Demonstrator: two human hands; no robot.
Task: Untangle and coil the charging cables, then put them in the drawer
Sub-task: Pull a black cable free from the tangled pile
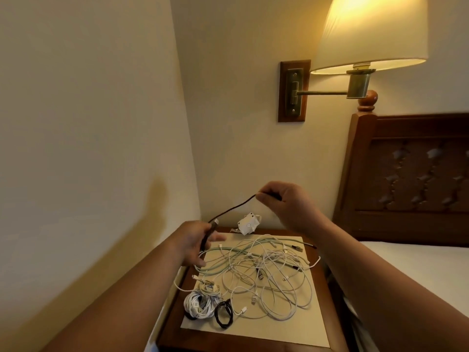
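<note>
A dark cable (234,207) stretches in the air between my two hands above the nightstand. My left hand (196,241) grips a bunched part of it at the lower left. Higher up and to the right, my right hand (284,203) pinches its other end. Below lies a tangle of white and pale green cables (264,273) on a cream mat (291,329). At the mat's front left lie a coiled white cable (199,304) and a small coiled black cable (223,315). No drawer is visible.
The wooden nightstand (172,323) sits in a wall corner. A white adapter (247,224) lies at its back edge. A bed with a dark wooden headboard (411,179) stands at the right. A lit wall lamp (373,34) hangs overhead.
</note>
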